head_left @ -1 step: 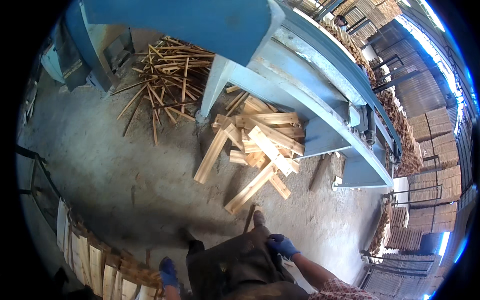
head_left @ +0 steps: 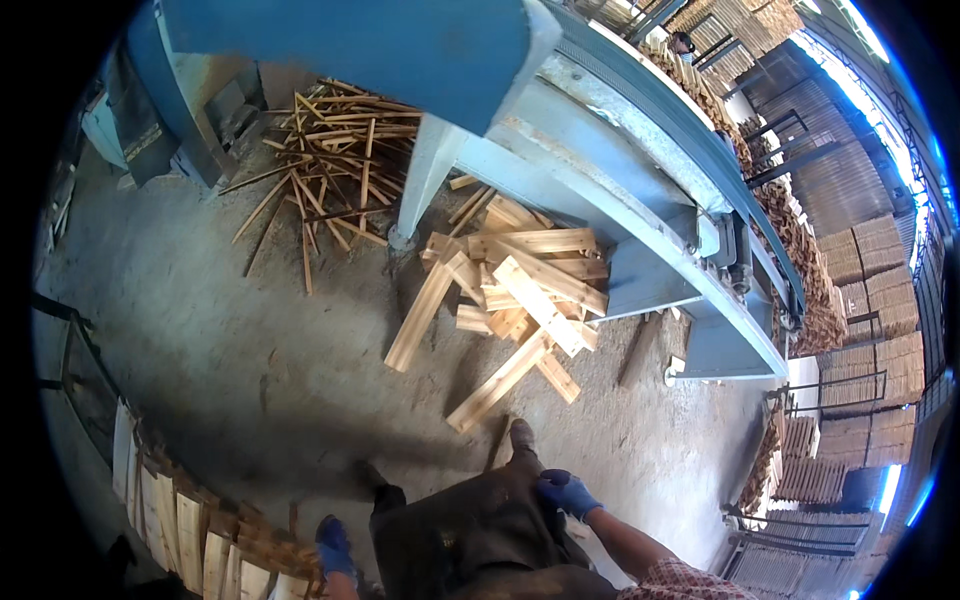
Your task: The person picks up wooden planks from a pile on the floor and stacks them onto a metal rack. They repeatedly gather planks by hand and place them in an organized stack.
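Blue-gloved left hand (head_left: 333,545), lower centre-left, near stacked boards (head_left: 190,530), lower left; right hand (head_left: 567,493) at dark apron's (head_left: 450,535) edge, lower centre (either grip: cannot tell). Loose planks (head_left: 540,300), centre, could shift, tripping boot (head_left: 521,436), if stepped on.

A grey concrete floor (head_left: 300,370) is stretching across the hall, brightening in a pale patch toward the left. A large blue machine (head_left: 350,30) is standing over it at the top. Tall wood stacks (head_left: 880,250) are lining the right side, where bright light strips (head_left: 889,490) are glowing. A dark metal frame (head_left: 60,309) is standing far left.
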Available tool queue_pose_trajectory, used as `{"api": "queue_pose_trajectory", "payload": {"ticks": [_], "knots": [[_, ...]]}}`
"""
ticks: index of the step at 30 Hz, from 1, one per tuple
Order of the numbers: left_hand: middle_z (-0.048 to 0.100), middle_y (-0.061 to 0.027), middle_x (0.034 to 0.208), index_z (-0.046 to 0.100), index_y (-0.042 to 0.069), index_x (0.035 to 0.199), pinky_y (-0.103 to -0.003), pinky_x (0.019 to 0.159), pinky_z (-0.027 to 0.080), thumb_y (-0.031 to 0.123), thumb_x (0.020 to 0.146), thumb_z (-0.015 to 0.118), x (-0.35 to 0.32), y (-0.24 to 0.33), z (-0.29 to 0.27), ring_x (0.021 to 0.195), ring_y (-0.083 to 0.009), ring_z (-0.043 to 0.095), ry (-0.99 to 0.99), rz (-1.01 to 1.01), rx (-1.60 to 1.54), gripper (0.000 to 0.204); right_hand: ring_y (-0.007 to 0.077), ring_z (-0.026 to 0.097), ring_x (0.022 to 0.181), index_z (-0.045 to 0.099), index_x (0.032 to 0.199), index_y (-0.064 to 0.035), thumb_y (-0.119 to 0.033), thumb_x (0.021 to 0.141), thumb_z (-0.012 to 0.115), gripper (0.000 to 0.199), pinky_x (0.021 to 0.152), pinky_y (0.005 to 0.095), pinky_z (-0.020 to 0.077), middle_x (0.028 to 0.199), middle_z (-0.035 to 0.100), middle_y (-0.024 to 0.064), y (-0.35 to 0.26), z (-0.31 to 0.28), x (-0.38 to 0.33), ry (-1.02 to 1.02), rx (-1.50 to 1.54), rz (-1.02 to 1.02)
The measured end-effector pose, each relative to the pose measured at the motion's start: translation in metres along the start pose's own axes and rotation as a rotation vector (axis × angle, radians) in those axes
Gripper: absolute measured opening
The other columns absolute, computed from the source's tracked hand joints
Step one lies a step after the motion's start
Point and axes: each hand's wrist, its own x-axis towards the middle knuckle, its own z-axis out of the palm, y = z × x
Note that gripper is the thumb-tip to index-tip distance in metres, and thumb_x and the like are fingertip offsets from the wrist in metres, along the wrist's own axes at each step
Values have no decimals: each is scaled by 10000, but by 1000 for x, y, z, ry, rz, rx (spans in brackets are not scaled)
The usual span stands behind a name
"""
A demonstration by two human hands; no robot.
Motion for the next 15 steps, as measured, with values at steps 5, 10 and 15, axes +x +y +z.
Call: {"api": "queue_pose_trajectory", "payload": {"ticks": [5, 10, 15], "knots": [[589, 6, 1187, 534, 193, 1263, -370, 846, 416, 363, 909, 532, 6, -24, 89, 999, -194, 543, 6, -4, 0, 392, 206, 629, 1010, 647, 1134, -48, -346, 853, 660, 409, 895, 311, 485, 1100, 662, 117, 116, -69, 124, -49, 161, -184], [640, -68, 1071, 625, 103, 1097, -357, 842, 458, 246, 895, 549, 19, -97, 252, 939, -222, 585, -29, 546, 528, 259, 268, 658, 919, 598, 1178, -63, -338, 844, 635, 435, 827, 362, 515, 1052, 675, 115, 173, -164, 285, -45, -267, -545], [635, -173, 1091, 602, 12, 1133, -361, 866, 476, 219, 824, 675, -13, -156, 411, 1006, -283, 611, -194, 593, 594, 379, 314, 629, 1001, 531, 1246, 5, -419, 739, 744, 694, 862, 387, 499, 1112, 634, 198, 73, -216, 345, -20, -156, -319]]}}
